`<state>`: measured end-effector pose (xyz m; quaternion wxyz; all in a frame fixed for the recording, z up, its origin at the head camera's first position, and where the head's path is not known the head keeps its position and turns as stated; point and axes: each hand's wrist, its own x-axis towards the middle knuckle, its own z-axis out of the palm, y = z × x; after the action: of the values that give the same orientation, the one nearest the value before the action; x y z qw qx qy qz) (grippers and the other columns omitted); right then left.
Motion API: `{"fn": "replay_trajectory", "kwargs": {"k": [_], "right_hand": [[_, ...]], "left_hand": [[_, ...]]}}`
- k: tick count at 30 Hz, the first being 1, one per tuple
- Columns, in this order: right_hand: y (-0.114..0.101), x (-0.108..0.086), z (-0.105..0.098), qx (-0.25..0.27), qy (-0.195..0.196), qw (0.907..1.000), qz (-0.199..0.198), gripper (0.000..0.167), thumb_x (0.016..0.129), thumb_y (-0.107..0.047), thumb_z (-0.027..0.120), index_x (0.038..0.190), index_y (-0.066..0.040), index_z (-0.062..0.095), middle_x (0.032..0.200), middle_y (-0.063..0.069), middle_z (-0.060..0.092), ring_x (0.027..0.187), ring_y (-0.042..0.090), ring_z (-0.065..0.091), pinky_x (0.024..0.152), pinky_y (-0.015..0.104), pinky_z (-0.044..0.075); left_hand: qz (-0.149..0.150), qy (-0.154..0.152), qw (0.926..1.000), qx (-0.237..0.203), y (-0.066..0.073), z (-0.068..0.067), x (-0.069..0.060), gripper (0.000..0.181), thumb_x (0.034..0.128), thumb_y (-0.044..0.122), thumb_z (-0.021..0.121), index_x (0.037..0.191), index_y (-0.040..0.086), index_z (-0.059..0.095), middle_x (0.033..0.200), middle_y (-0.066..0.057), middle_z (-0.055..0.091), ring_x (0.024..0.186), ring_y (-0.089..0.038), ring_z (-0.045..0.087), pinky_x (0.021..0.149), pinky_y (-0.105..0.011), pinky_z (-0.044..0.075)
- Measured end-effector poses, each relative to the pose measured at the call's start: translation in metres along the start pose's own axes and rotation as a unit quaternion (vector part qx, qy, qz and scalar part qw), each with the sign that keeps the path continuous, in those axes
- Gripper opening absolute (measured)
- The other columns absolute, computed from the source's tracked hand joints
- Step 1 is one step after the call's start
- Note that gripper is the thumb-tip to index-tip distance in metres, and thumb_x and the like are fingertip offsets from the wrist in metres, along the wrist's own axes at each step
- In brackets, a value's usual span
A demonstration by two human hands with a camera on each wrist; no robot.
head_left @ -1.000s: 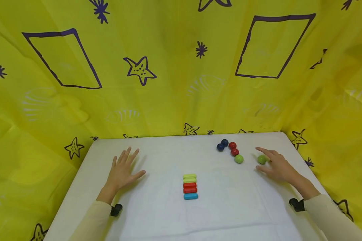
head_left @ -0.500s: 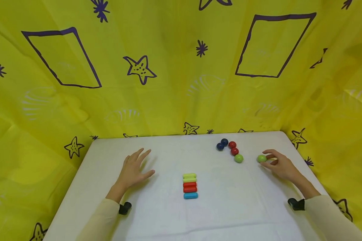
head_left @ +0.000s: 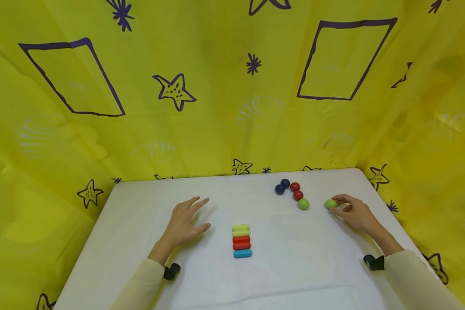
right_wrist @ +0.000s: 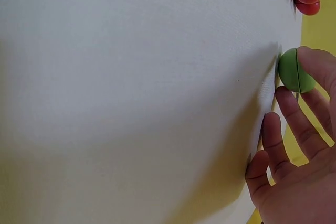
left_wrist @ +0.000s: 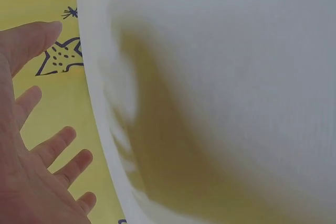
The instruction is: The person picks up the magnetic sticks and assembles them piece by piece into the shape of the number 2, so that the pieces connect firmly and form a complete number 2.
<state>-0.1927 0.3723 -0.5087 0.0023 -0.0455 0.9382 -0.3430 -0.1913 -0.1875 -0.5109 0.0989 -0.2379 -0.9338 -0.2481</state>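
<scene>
At the right side of the table, my right hand (head_left: 354, 212) pinches a green ball (head_left: 330, 204) between thumb and fingers. The right wrist view shows the thumb on the seamed green ball (right_wrist: 291, 72), other fingers spread below. To its left lies a second green ball (head_left: 303, 204), then two red balls (head_left: 298, 195) and two dark blue balls (head_left: 280, 189) in a bent row. My left hand (head_left: 184, 221) hovers over the left half, fingers spread, holding nothing. Nearest it is a stack-like row of short bars: yellow-green (head_left: 240, 227), red (head_left: 242, 246) and blue (head_left: 242, 254).
A white cloth covers the table (head_left: 286, 275). Yellow curtain (head_left: 213, 129) with purple drawings encloses the back and both sides. Dark wrist cameras (head_left: 172, 271) sit at both cuffs.
My left hand has moved right, towards the bars. My right hand's fingers have closed around the green ball, which stays about where it was. The head view has shifted slightly.
</scene>
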Motion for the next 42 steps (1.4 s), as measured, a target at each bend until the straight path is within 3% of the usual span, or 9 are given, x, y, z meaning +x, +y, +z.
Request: {"fn": "replay_trajectory", "kwargs": {"k": [13,18,24,32,38,42], "right_hand": [[-0.004,0.000,0.003,-0.017,0.003,0.9998,0.012,0.045,0.096,-0.026,0.074,0.130,0.000,0.061,0.111,0.018,0.067,0.085,0.022,0.057,0.063,0.030,0.046],[-0.007,-0.002,0.003,-0.014,0.001,0.9999,0.009,0.042,0.095,-0.026,0.076,0.127,-0.002,0.064,0.108,0.014,0.067,0.083,0.020,0.056,0.065,0.029,0.045],[-0.014,-0.006,0.010,-0.006,-0.012,0.9999,-0.009,0.037,0.093,-0.024,0.078,0.123,-0.005,0.067,0.106,0.011,0.069,0.084,0.020,0.055,0.066,0.028,0.045],[-0.028,-0.013,0.020,0.004,-0.030,0.9995,-0.014,0.036,0.092,-0.023,0.079,0.123,-0.007,0.068,0.106,0.007,0.070,0.086,0.021,0.055,0.069,0.028,0.046],[-0.036,-0.015,0.027,0.016,-0.037,0.9987,-0.031,0.035,0.091,-0.020,0.080,0.121,-0.008,0.069,0.106,0.006,0.070,0.085,0.021,0.055,0.069,0.027,0.046],[-0.041,-0.014,0.033,0.022,-0.043,0.9980,-0.042,0.034,0.091,-0.019,0.080,0.120,-0.008,0.069,0.106,0.006,0.071,0.084,0.020,0.056,0.068,0.027,0.046]], "left_hand": [[-0.001,-0.002,0.9999,-0.015,0.008,0.007,0.001,0.071,0.0829,0.034,0.080,0.148,0.017,0.056,0.145,-0.020,0.056,0.132,-0.042,0.050,0.110,-0.063,0.030],[-0.006,-0.031,0.9993,-0.021,0.019,0.011,0.008,0.066,0.0861,0.034,0.079,0.146,0.016,0.058,0.136,-0.009,0.065,0.126,-0.035,0.056,0.110,-0.060,0.031],[0.002,-0.073,0.9954,-0.063,0.035,0.016,0.018,0.056,0.0876,0.030,0.080,0.138,0.012,0.065,0.111,-0.003,0.075,0.103,-0.024,0.065,0.103,-0.057,0.037],[0.019,-0.112,0.9903,-0.079,0.050,0.028,0.028,0.045,0.0888,0.030,0.079,0.130,0.013,0.071,0.105,0.000,0.076,0.098,-0.020,0.063,0.095,-0.049,0.042],[0.030,-0.129,0.9877,-0.083,0.060,0.033,0.036,0.036,0.0890,0.027,0.079,0.123,0.014,0.074,0.096,0.003,0.075,0.088,-0.015,0.060,0.086,-0.040,0.043],[0.034,-0.134,0.9868,-0.085,0.064,0.036,0.040,0.032,0.0895,0.025,0.079,0.119,0.014,0.076,0.091,0.005,0.074,0.084,-0.014,0.059,0.085,-0.040,0.042]]}}
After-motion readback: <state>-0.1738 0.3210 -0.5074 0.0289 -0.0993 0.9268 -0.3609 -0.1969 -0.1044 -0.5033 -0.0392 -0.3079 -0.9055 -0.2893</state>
